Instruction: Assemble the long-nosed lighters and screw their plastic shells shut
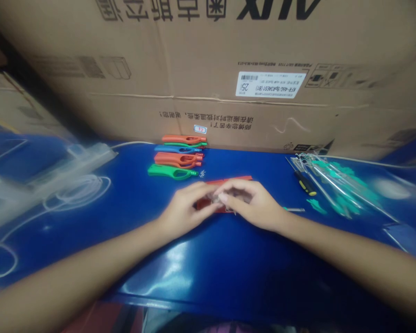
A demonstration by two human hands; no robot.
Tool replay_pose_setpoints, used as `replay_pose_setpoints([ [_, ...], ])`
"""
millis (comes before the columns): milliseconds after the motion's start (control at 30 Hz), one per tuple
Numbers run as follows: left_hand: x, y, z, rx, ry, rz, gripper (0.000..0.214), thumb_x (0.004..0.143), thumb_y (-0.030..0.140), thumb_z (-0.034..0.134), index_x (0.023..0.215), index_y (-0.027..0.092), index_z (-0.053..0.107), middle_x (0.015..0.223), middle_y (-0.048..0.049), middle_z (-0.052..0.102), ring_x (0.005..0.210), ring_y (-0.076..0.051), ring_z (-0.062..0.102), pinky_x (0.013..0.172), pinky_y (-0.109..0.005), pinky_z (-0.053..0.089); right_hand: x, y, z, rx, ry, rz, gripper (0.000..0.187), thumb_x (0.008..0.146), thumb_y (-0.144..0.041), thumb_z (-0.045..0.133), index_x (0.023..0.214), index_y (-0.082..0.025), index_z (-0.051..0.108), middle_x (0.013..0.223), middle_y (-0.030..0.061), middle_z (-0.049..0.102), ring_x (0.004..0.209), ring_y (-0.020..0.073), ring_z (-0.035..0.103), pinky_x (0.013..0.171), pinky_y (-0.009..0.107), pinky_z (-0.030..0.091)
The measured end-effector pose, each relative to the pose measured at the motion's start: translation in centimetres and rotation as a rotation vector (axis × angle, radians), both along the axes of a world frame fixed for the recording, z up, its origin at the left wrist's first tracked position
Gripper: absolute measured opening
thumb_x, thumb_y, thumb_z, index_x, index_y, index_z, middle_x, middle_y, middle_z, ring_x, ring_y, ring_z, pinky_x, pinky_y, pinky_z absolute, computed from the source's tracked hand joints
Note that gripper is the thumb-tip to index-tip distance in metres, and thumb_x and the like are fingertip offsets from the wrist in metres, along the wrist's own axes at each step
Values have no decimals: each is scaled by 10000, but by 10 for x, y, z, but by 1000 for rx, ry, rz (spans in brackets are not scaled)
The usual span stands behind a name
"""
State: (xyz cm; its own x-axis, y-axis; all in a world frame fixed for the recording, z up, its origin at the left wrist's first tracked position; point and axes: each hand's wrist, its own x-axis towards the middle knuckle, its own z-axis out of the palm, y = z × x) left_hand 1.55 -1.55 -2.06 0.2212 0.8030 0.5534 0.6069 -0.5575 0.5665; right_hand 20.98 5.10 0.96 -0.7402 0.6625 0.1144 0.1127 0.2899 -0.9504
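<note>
Both hands meet at the middle of the blue table (229, 259). My left hand (183, 210) and my right hand (251, 203) have their fingers curled together over a red plastic piece (235, 178) lying flat. Between the fingertips sits a small pale part (215, 199), blurred and too small to name. Most of the red piece is hidden under the hands.
Several orange, blue and green plastic handles (178, 157) lie in a row behind the hands. A yellow-and-black screwdriver (303, 180) and a bundle of metal rods with green parts (336, 187) lie at the right. White tubing (69, 194) coils at the left. A large cardboard box (229, 69) stands behind.
</note>
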Motion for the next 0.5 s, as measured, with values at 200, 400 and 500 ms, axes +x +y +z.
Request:
replay_pose_setpoints([
  [200, -9, 5, 10, -77, 87, -33, 138, 929, 245, 668, 1009, 148, 725, 910, -61, 695, 818, -152, 643, 762, -266, 514, 3, 7, 0, 59, -24, -53, 184, 938, -379, 552, 973, -201, 585, 881, 24, 638, 753, 142, 588, 669, 272, 482],
  [400, -23, 4, 36, -335, 164, -7, 122, 888, 286, 720, 875, 167, 745, 793, -16, 688, 716, -131, 610, 654, -234, 455, 21, 15, 7, 508, -414, 8, 72, 925, -258, 577, 972, -205, 565, 947, 32, 597, 801, 158, 551, 730, 297, 436],
  [500, -21, 3, 38, -463, 124, -29, 184, 864, 356, 745, 889, 175, 758, 786, -6, 706, 647, -113, 591, 602, -220, 437, 23, 12, 6, 605, -564, 107, 138, 899, -223, 607, 1035, -203, 601, 1046, 54, 609, 813, 166, 566, 709, 293, 426],
])
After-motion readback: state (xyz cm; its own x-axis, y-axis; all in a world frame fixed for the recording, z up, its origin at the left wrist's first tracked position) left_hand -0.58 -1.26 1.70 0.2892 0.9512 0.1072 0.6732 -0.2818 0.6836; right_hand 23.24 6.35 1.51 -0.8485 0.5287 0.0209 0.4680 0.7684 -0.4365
